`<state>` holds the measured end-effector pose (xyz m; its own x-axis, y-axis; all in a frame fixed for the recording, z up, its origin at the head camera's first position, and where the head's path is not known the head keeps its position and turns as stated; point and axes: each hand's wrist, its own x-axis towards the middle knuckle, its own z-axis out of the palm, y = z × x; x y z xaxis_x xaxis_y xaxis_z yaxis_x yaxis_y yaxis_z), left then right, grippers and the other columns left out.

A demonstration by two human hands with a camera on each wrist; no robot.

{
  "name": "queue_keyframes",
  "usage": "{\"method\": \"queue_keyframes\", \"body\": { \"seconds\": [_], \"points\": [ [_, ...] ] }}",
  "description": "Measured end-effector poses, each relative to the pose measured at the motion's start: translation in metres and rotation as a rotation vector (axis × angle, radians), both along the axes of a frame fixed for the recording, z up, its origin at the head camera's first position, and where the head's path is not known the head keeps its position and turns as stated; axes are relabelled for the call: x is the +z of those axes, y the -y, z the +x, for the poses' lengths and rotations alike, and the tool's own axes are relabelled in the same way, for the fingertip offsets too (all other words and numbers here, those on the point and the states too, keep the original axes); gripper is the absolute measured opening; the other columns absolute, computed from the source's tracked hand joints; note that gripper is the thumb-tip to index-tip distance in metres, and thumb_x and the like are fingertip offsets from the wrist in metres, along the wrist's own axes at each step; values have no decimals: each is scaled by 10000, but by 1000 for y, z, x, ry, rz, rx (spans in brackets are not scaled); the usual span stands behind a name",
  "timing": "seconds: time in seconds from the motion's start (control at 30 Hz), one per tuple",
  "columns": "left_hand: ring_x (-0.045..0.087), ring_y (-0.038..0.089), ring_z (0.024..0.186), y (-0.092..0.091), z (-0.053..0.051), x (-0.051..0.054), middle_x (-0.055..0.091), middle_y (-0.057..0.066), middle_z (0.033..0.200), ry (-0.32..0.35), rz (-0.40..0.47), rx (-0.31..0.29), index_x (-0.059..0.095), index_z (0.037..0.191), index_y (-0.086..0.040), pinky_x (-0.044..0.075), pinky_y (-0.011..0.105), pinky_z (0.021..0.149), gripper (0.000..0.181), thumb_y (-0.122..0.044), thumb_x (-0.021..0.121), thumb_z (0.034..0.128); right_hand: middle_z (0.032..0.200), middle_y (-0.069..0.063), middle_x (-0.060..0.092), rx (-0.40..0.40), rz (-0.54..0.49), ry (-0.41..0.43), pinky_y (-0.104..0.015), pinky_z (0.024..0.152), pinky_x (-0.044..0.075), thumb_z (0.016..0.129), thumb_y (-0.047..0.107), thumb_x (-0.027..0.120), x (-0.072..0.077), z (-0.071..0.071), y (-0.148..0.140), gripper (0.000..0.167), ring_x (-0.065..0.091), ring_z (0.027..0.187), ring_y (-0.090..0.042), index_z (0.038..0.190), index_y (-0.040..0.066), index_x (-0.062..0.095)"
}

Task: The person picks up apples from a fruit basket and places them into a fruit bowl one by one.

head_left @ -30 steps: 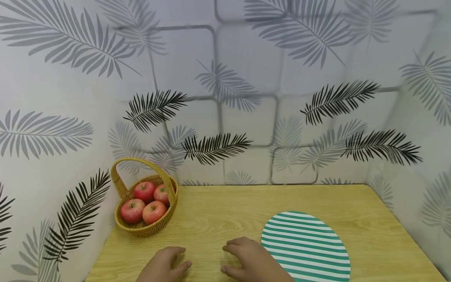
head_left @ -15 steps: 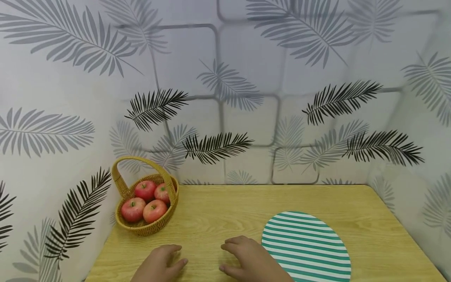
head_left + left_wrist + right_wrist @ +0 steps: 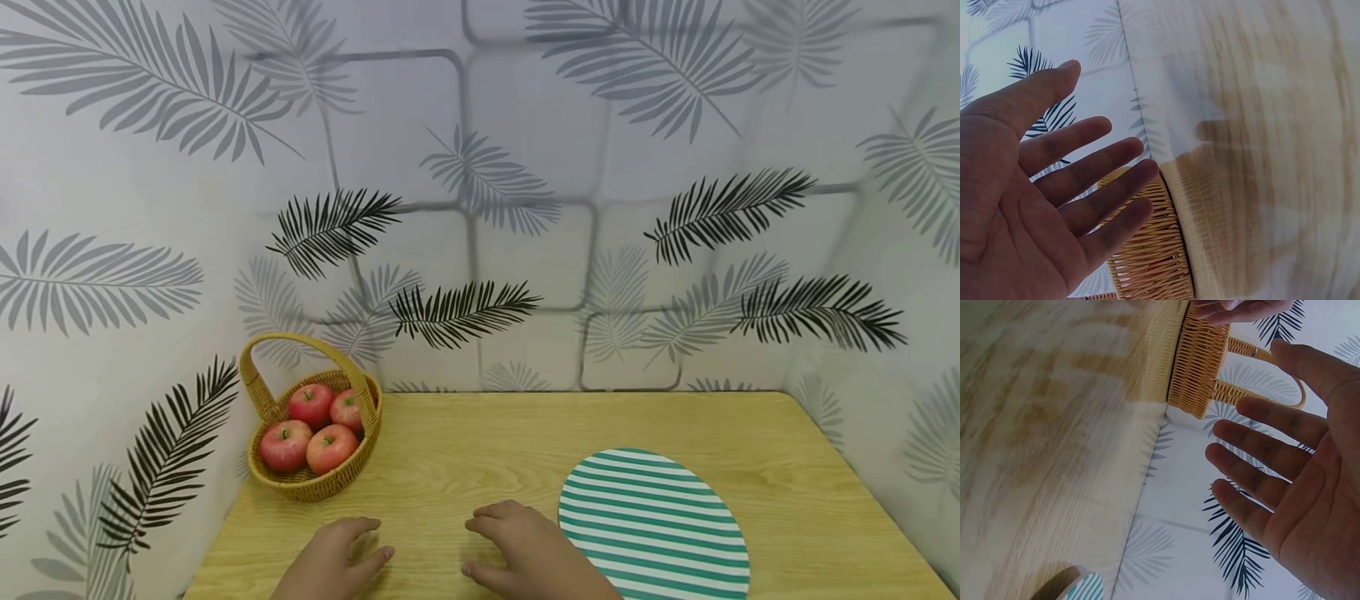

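Observation:
My left hand [image 3: 328, 560] is at the front of the wooden table [image 3: 465, 433], palm turned inward, fingers relaxed and holding nothing. My right hand [image 3: 536, 550] faces it across a gap, its fingers loosely extended, also with nothing in them. Beyond my left hand, at the table's left side, is a wicker basket [image 3: 311, 490] with a raised handle and several red apples [image 3: 332, 449] inside. A round mat [image 3: 652, 525] with green and white stripes lies just right of my right hand. In the left wrist view the basket [image 3: 1147, 250] appears behind my spread fingers.
Walls with a printed feather pattern [image 3: 465, 317] stand behind the table and at both sides. The table's back edge meets the rear wall. Bare wood lies between the basket and the mat.
My left hand has shifted slightly left, and my right hand slightly left too. The gap between them is a little wider. The basket and the mat have stayed in place.

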<state>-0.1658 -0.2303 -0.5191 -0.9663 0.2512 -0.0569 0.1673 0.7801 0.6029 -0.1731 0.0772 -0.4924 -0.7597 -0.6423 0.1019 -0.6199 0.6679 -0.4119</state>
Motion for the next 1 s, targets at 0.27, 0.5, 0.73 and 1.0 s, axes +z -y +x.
{"method": "queue_keyframes", "body": {
  "seconds": [0.27,0.5,0.73,1.0],
  "points": [
    [656,376,1144,-1,1,4,701,169,1208,25,9,-14,675,1213,22,521,561,944,540,-421,719,908,1286,5,673,10,3,1,-394,935,566,962,619,531,-1,0,-1,558,640,1183,-190,1285,188,674],
    [656,377,1146,-1,0,3,702,168,1210,26,12,-11,675,1215,20,524,558,941,537,-416,723,906,1287,16,669,2,7,-1,-393,932,567,953,599,567,-4,-1,-1,530,638,1183,-181,1284,199,676],
    [670,352,1124,2,-1,2,713,142,1192,15,1,14,686,1200,0,540,536,925,521,-417,739,892,1271,12,676,13,-7,-52,-381,947,559,967,589,552,-3,-1,3,537,640,1172,-172,1280,171,677],
    [682,336,1100,9,-4,3,713,129,1201,21,-11,64,696,1202,-30,556,522,902,508,-421,747,882,1280,7,678,16,-60,-143,-380,973,549,987,555,542,-4,-2,14,505,640,1184,-172,1269,159,680]
  ]
}}
